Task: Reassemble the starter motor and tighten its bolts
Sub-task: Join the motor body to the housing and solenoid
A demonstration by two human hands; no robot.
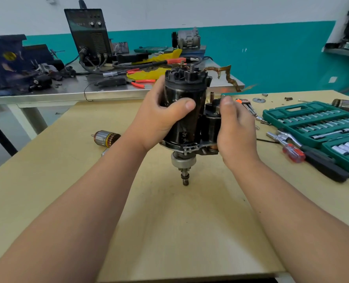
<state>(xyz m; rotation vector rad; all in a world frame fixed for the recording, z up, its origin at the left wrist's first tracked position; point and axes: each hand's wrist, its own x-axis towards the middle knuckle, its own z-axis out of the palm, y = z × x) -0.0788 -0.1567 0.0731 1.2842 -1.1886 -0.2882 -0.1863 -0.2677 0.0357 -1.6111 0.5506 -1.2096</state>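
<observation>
Firmly, left hand [159, 121] and right hand [238, 129] clasp the black cylindrical motor [185, 88]; rightward, a green case [292, 111] holds chrome sockets [320, 122].

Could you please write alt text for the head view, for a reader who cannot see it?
A person holds a black starter motor upright over a table, shaft down: the left hand grips its casing, the right hand its solenoid. A green socket set lies at right, an armature at left.
</observation>
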